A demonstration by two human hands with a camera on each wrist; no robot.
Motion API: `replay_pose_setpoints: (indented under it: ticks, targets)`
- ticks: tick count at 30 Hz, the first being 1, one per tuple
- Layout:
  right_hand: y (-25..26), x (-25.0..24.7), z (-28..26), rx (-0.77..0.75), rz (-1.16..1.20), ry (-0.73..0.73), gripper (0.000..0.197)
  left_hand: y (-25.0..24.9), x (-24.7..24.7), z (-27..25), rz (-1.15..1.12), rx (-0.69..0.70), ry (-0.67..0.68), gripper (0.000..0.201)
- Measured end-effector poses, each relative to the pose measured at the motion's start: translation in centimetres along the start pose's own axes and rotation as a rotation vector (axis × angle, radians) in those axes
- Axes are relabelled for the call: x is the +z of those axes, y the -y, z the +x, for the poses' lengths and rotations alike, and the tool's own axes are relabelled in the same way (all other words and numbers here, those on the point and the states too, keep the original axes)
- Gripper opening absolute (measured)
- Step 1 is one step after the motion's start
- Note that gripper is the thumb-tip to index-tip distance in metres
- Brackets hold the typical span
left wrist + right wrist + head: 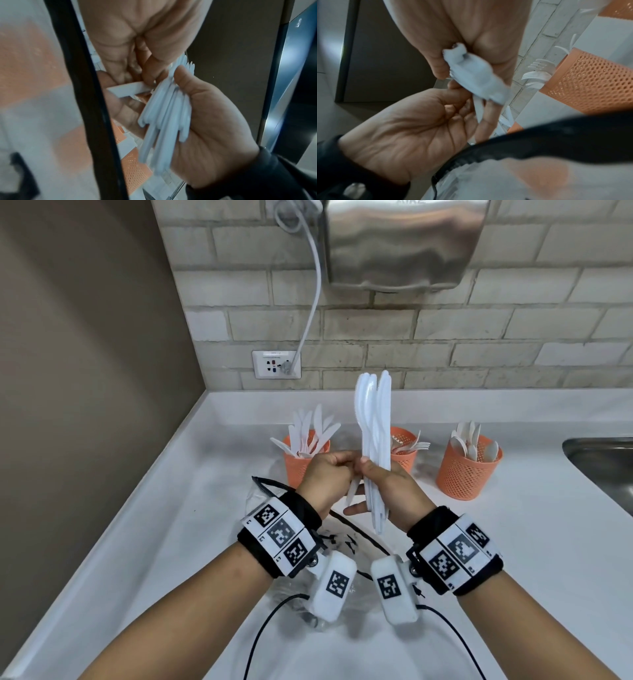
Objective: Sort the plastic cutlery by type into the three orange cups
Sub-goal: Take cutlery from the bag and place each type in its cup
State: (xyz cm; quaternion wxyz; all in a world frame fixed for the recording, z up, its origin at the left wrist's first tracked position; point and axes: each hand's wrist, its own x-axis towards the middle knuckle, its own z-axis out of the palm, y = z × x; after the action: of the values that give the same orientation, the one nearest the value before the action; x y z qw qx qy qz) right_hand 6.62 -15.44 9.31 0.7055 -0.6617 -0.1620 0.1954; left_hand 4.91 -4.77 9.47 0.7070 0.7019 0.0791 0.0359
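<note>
Three orange perforated plastic cups stand in a row on the white desk (513, 535) across the middle of the head view: the left cup (301, 465) holds white plastic knives, the middle cup (406, 446), partly hidden behind the raised cutlery, holds white forks, and the right cup (467, 470) holds white spoons. In front of them, at the centre of the frame, the right hand (394, 491) is curled around a bundle of white plastic knives (375, 433), held upright with the serrated blades pointing up and the handle ends sticking out below the palm. The left hand (323, 477) is just beside it, its fingertips pinching one white plastic handle (130, 88) at the edge of the bundle; which type of piece it is cannot be told. A clear plastic bag with a black zip strip (294, 491) lies on the desk under the wrists. At the right edge of the frame is a steel sink (603, 463); at the top, a steel hand dryer (404, 241) hangs on the brick wall.
</note>
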Motion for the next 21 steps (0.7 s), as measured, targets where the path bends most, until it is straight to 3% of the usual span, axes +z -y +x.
replay_pose_setpoints:
  ticks: [6,10,13,16,21]
  targets:
    - [-0.3,-0.5,0.1,-0.016,-0.077,-0.068,0.026,0.2,-0.7,-0.4,0.055,0.059,-0.004,0.024]
    - [-0.6,-1.0,0.3,-0.079,-0.238,-0.195,0.01,-1.2,-1.1,-0.1,-0.037,0.069,-0.035,0.037]
    - [-1.0,-0.3,0.2,-0.177,-0.501,-0.101,0.01,-2.0,-0.5,0.0,-0.167,0.066,0.06,0.033]
    - [-1.2,0.1,0.1,-0.277,-0.733,-0.078,0.019,-1.7,-0.1,0.2,-0.251,0.082,0.012,0.027]
    - [-1.0,-0.2,-0.3,-0.332,-0.768,-0.006,0.021,-1.5,-1.5,0.6,-0.505,-0.008,0.162,0.025]
